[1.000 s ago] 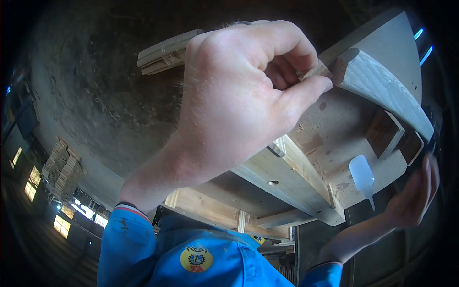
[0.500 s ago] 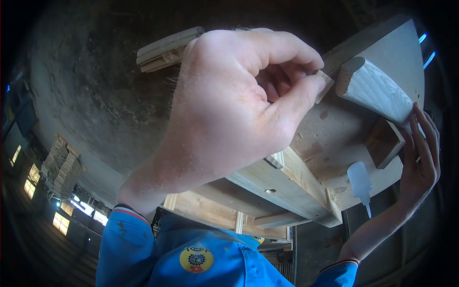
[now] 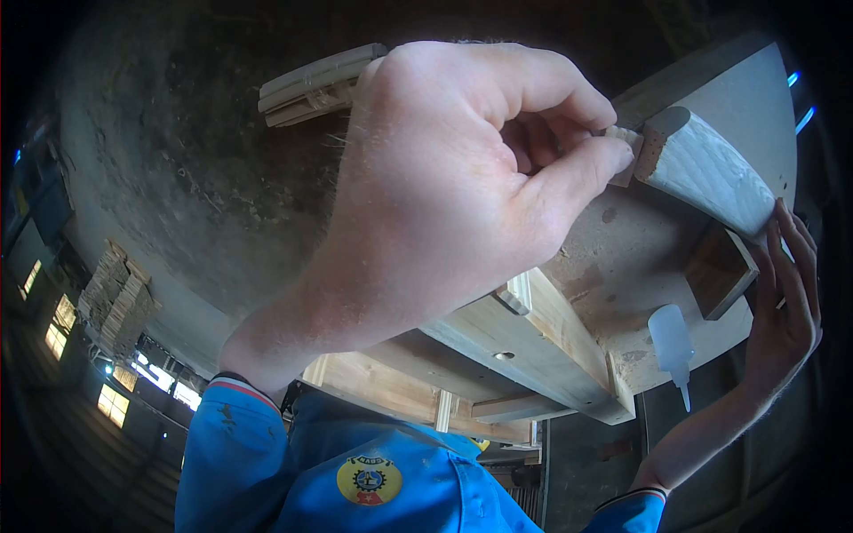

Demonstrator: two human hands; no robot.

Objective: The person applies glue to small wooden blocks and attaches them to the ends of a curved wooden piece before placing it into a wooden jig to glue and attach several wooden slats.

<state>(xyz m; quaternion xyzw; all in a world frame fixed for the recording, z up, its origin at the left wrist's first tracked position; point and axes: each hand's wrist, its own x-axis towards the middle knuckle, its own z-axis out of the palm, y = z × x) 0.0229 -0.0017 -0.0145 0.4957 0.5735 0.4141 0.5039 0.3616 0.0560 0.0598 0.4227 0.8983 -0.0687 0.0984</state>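
My left hand is closed, pinching a small wooden block between thumb and forefinger. The block meets or nearly meets the end of a thick wooden piece, which has a pale whitish face and a rounded edge. At that piece's far end, the fingers of my right hand are wrapped against it; my thumb is mostly hidden. Below the piece stands a dark brown wooden block. A translucent squeeze bottle with a narrow nozzle lies nearer to me.
The pieces are over a worktop with stains. A wooden frame with a bolt hole runs along my side. A bundle of wood strips lies beyond my left hand, and stacked wood stands far left.
My left hand has moved slightly right with the small block, closing the gap to the end of the thick wooden piece. My right hand keeps its hold there.
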